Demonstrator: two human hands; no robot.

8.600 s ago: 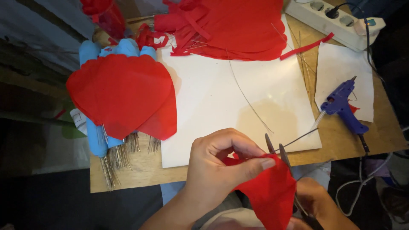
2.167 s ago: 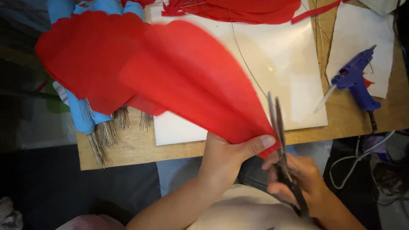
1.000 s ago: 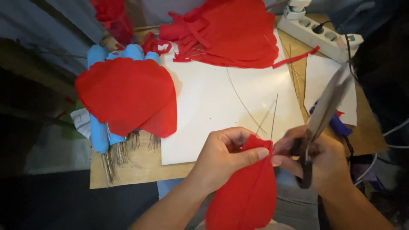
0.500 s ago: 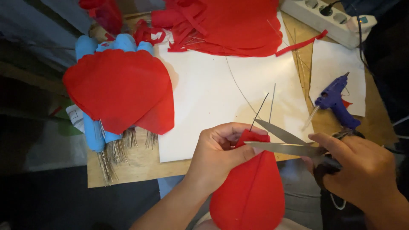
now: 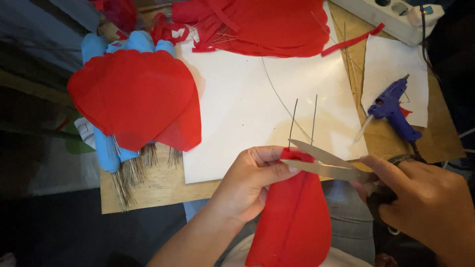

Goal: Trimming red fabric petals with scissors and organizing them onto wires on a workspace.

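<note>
over the white sheet [image 5: 247,104], left hand [image 5: 247,185] pinches red petal [image 5: 294,217]; right hand [image 5: 420,198] grips open scissors [image 5: 326,165].

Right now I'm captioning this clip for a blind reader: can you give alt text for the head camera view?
A left hand pinches the narrow top of a red petal-shaped piece with two thin wires sticking up, while the right hand holds open scissors at that tip. Beyond lie a white sheet, stacked red petals and a blue glue gun.
</note>
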